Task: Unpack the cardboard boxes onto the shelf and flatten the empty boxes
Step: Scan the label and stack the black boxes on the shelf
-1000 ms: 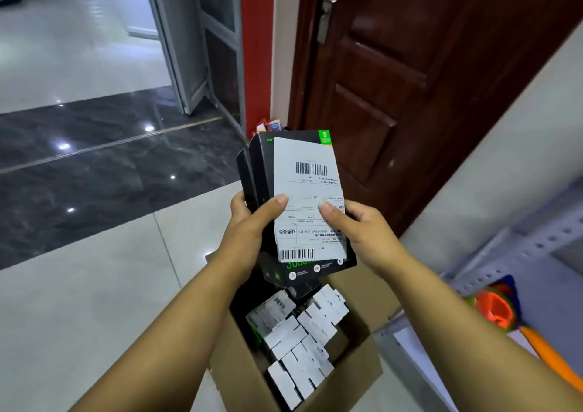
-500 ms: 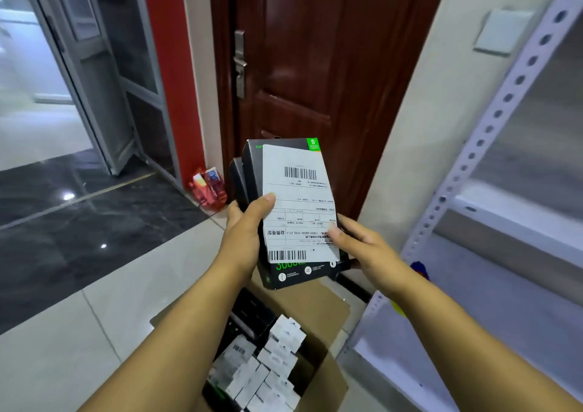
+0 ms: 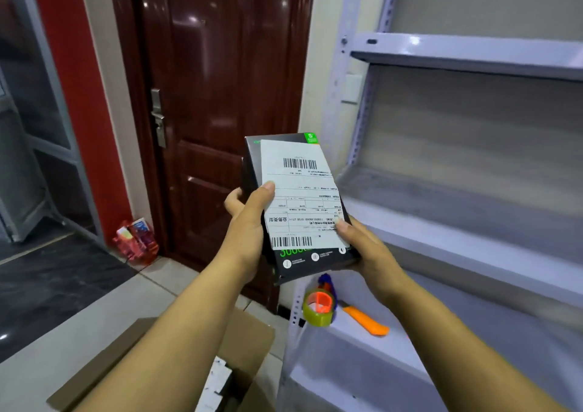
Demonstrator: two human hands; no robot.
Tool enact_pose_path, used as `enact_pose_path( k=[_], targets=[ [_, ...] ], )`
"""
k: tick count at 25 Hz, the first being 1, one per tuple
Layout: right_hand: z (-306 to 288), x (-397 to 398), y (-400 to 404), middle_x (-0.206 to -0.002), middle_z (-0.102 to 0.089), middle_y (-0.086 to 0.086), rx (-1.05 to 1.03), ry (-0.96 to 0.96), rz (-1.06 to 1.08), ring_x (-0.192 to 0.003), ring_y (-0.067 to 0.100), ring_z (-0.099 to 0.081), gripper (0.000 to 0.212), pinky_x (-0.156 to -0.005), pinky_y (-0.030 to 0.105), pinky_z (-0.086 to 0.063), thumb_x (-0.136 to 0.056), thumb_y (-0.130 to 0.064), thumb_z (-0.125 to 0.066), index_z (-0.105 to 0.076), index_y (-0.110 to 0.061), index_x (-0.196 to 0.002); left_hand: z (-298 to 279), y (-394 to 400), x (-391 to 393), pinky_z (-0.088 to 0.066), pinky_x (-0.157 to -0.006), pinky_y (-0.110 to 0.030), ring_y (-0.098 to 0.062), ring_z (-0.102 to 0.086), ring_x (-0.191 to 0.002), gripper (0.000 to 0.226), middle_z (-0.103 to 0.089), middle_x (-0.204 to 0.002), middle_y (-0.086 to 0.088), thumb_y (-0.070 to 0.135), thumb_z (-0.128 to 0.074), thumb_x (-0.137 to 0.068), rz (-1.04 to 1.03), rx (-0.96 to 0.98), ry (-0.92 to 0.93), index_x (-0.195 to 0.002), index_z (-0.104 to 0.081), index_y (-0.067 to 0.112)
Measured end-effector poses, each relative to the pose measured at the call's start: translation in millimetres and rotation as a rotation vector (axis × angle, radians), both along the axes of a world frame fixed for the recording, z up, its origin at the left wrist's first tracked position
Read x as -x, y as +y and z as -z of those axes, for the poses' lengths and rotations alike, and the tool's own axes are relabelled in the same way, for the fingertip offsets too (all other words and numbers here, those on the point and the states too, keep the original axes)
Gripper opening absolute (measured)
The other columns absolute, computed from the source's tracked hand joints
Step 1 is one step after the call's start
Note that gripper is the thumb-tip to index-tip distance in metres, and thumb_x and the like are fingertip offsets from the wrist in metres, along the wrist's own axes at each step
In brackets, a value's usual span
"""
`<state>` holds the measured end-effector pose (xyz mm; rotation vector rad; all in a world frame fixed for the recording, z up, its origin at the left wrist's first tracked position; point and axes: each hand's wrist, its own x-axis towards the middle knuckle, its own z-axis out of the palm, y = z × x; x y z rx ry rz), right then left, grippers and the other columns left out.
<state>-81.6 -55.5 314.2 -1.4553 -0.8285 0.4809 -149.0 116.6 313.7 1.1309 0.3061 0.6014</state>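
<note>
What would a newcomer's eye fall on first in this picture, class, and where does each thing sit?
First, the black boxes with a white barcode label, held up mid-frame between the left hand and right hand. Next, the tape roll and orange cutter on the lower tier of the grey shelf at right.

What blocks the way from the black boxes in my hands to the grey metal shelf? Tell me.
Nothing visible does. The left hand and right hand hold the stack of black boxes beside the grey metal shelf, whose middle board lies bare. The green tape roll and orange knife sit a level lower.
</note>
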Motion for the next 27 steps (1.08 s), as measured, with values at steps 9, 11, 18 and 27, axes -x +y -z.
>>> enact_pose_path(
  k=[9, 11, 18, 27],
  targets=[
    [-51.2, -7.8, -164.7, -0.096, -0.074, -0.010, -0.153, -0.068, 0.306, -0.080, 0.006, -0.068, 0.020, -0.064, 0.025, -0.056, -0.095, -0.027, -0.049, -0.063, -0.028, -0.110, -68.7, -169.3, -35.8, -0.045, -0.102, -0.046, -0.022, -0.066, -0.107, 0.068, -0.070, -0.114, -0.005, 0.070, -0.050, -0.079, 0.327, -0.217, -0.122, -0.121, -0.060, 0.018],
    [-66.4, -5.9, -191.7, -0.097, -0.075, -0.007, -0.188, -0.094, 0.355, -0.080, 0.006, -0.069, 0.025, -0.060, 0.020, -0.053, -0.099, -0.020, -0.043, -0.062, -0.023, -0.115, -83.8, -197.5, -40.3, -0.045, -0.101, -0.046, -0.023, -0.066, -0.106, 0.068, -0.070, -0.114, -0.006, 0.064, -0.049, -0.075, 0.367, -0.236, -0.146, -0.123, -0.059, 0.018],
    [-125.3, -6.8, -274.4, -0.092, -0.075, -0.008, -0.314, -0.194, 0.532, -0.077, 0.003, -0.069, 0.025, -0.057, 0.015, -0.050, -0.100, -0.020, -0.042, -0.063, -0.017, -0.113, -130.2, -286.3, -48.7, -0.053, -0.060, -0.016, -0.002, -0.069, -0.076, 0.033, -0.071, -0.100, 0.003, 0.035, -0.052, -0.087, 0.471, -0.367, -0.305, -0.115, -0.056, 0.019],
    [-200.0, -28.1, -321.0, -0.073, -0.072, -0.014, -0.358, -0.305, 0.760, -0.063, -0.001, -0.066, 0.020, -0.055, 0.020, -0.054, -0.097, -0.030, -0.049, -0.066, -0.020, -0.095, -201.9, -337.1, -83.3, -0.052, -0.093, -0.046, -0.015, -0.067, -0.099, 0.045, -0.072, -0.103, 0.007, 0.049, -0.062, -0.075, 0.299, -0.507, -0.440, -0.109, -0.066, 0.021]
  ],
)
